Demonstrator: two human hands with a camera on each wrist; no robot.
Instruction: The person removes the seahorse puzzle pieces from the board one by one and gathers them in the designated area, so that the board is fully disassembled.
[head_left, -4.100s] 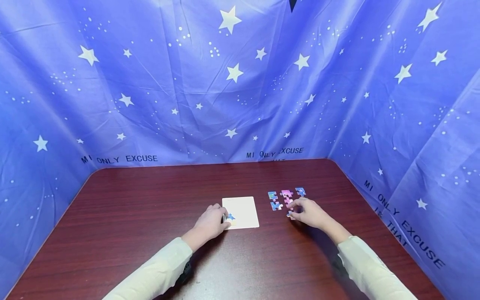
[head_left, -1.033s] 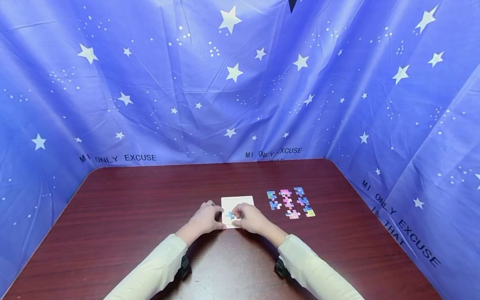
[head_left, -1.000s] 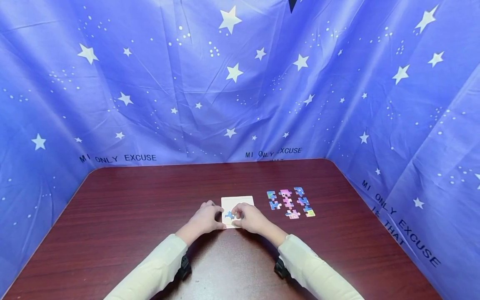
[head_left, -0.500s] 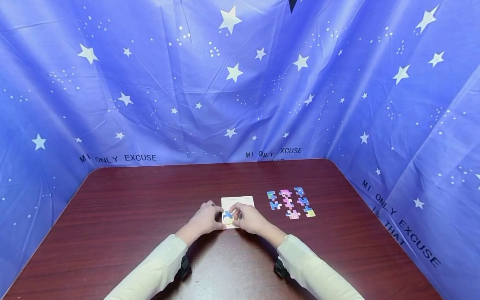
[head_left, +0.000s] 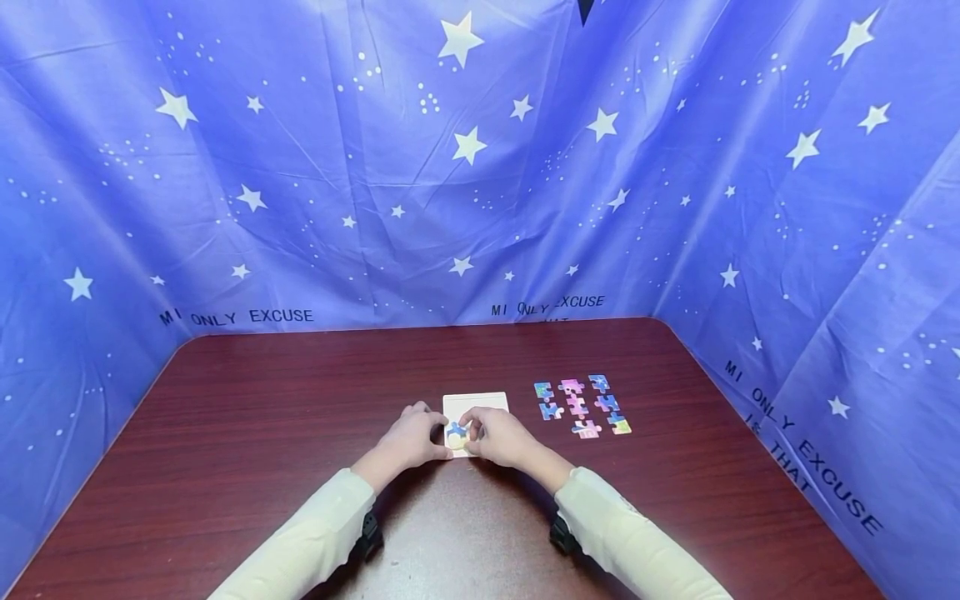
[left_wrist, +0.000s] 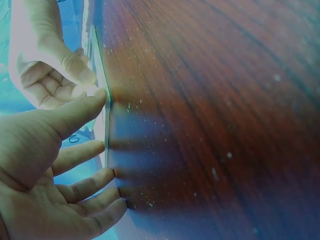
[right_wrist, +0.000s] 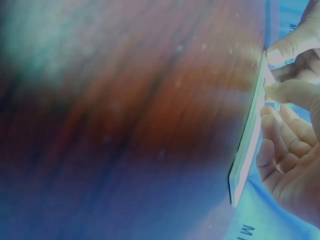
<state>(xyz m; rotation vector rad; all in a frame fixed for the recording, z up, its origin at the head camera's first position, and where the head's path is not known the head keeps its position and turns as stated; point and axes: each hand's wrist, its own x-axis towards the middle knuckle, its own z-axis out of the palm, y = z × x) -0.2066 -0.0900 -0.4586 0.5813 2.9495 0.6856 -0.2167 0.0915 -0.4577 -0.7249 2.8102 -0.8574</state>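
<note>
A square white puzzle board (head_left: 483, 400) lies on the table, with blue and yellow puzzle pieces (head_left: 457, 435) at its near left corner. My left hand (head_left: 408, 435) rests at the board's left side. In the left wrist view, its thumb touches the near edge and the other fingers (left_wrist: 87, 184) are loosely spread, their tips down at the board's side. My right hand (head_left: 501, 437) reaches over the board from the right, pinching a puzzle piece low over that corner between thumb and index finger. Its fingers hide most of that piece. The right wrist view shows the board edge-on (right_wrist: 245, 160).
Several loose puzzle pieces (head_left: 576, 405), pink, blue and yellow-green, lie in rough columns to the right of the board. The dark red wooden table (head_left: 285, 392) ends at a blue star-printed curtain (head_left: 360, 192) at the back and sides.
My right hand has come from the loose pieces to the board's near left corner with a piece. Over the last second it has shifted slightly, and more yellow shows at the corner. My left hand stays put.
</note>
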